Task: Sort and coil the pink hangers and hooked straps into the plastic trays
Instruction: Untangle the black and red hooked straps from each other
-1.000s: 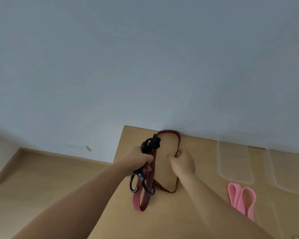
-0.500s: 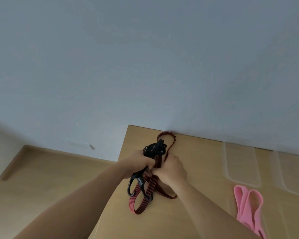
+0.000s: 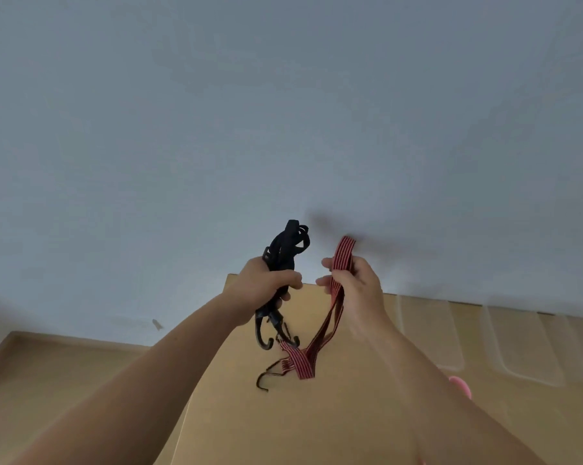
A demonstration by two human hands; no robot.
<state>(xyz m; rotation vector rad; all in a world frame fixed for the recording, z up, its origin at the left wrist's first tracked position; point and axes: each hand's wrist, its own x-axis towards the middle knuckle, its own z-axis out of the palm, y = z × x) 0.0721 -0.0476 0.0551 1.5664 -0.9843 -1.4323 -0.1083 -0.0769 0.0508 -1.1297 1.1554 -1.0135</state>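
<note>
The left hand (image 3: pixel 266 285) grips a bundle of black straps (image 3: pixel 285 245), its hooks (image 3: pixel 270 333) dangling below the fist. The right hand (image 3: pixel 357 283) holds a red striped strap (image 3: pixel 343 251) that hangs folded over the table (image 3: pixel 317 414). Clear trays (image 3: pixel 427 330) line the wall (image 3: pixel 283 129).

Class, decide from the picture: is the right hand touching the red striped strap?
Touching. The head view shows the right hand with fingers curled round the red striped strap, which emerges above and hangs below it.

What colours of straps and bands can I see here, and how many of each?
1 black strap bundle, in the left hand
1 red striped strap, in the right hand
1 pink band, only partly in view
Total: 3
</note>
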